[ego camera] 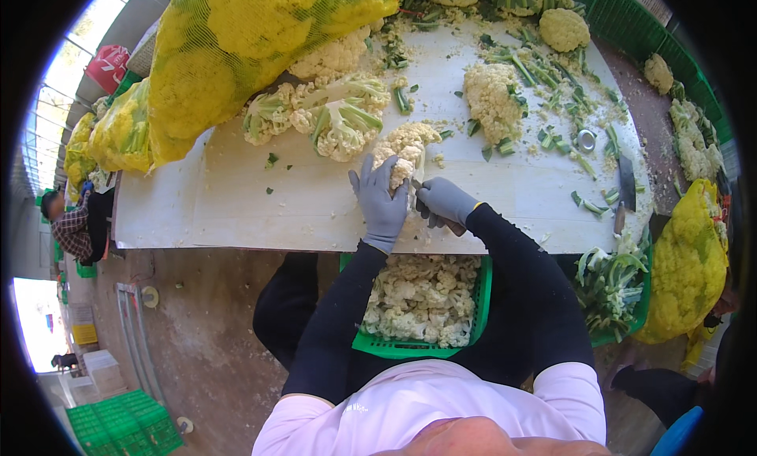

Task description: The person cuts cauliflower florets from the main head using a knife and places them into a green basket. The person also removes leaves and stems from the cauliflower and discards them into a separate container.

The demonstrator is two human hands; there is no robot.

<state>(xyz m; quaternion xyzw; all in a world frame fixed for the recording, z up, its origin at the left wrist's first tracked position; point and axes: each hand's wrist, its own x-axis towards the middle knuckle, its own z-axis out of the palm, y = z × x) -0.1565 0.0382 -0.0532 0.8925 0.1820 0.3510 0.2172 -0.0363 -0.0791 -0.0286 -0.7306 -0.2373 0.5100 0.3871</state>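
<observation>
My left hand [381, 207], in a grey glove, rests with spread fingers on a cauliflower piece [401, 148] and steadies it against the white table [266, 201]. In my gloved right hand [446, 201] is a small knife [454, 226]; its handle end shows below my fist. The blade meets the stalk side of the piece and is mostly hidden. Below the table edge, between my legs, a green plastic crate [414, 350] holds many cut cauliflower florets [423, 296]. Cut cauliflower chunks [343, 121] lie just beyond my left hand.
Yellow mesh sacks of cauliflower [236, 53] stand at the left. A cauliflower head [494, 104], leaf scraps [553, 139], a metal ring-shaped object [586, 140] and a cleaver [627, 184] lie to the right. Leaves [612, 284] fill a crate at lower right. A person [74, 225] sits far left.
</observation>
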